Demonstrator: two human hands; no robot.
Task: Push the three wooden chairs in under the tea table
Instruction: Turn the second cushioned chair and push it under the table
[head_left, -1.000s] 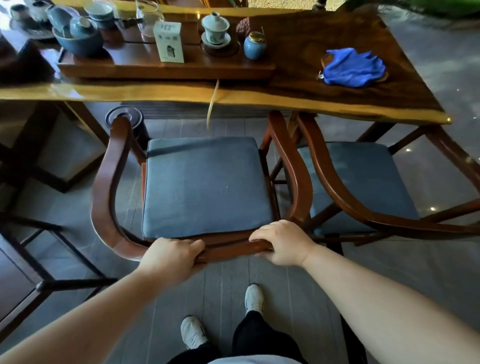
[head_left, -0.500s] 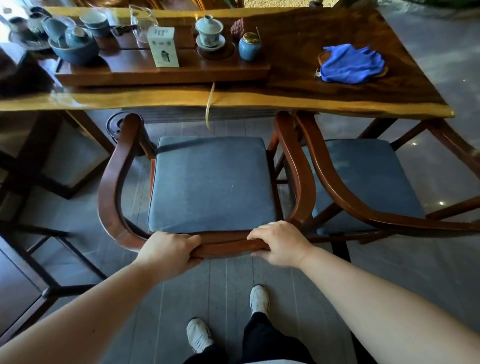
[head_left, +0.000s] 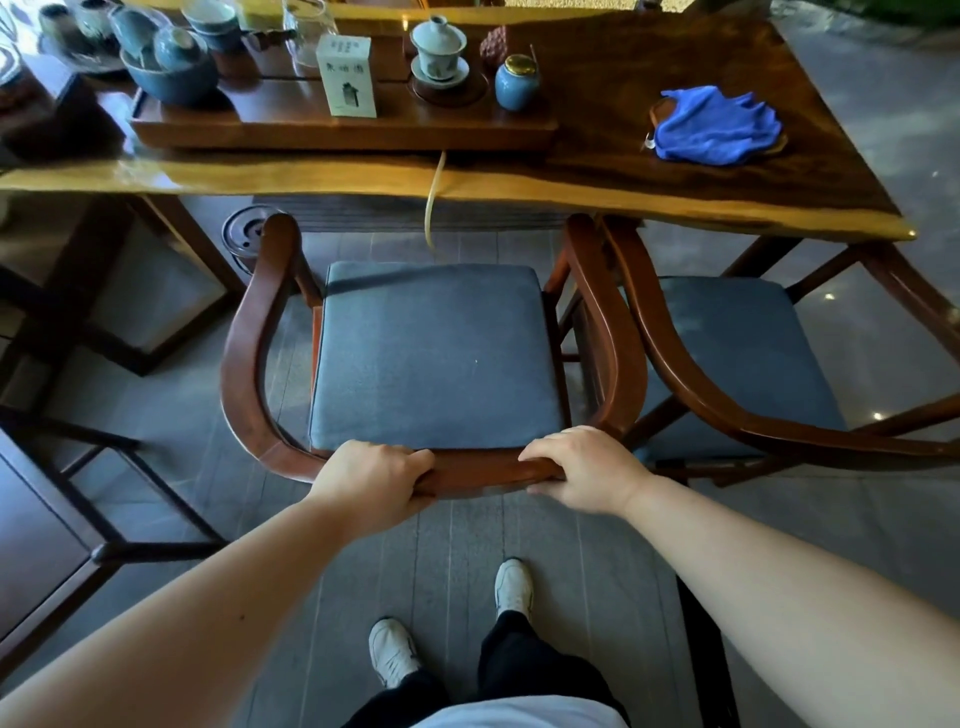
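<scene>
A wooden armchair (head_left: 244, 358) with a curved reddish rail and a grey-blue cushion stands in front of me, its arm tips near the tea table (head_left: 519, 192) edge. My left hand (head_left: 371, 480) and my right hand (head_left: 582, 470) both grip the back rail of this middle chair. A second wooden chair (head_left: 675, 364) with the same cushion stands to the right, its arm touching the middle chair's arm and its front just under the table edge. A third dark wooden seat (head_left: 47, 525) shows at the lower left, partly cut off.
The table carries a wooden tea tray (head_left: 343, 127) with cups, a bowl, a white box and a small blue jar, plus a blue cloth (head_left: 714, 127). A yellow tube (head_left: 434, 200) hangs off the edge over a round dark bin (head_left: 247, 236). Dark table legs stand at left. My feet rest on grey floorboards.
The middle chair has slid forward toward the table, its arm tips now close to the table edge. Both hands keep their grip on the back rail, and I have stepped forward.
</scene>
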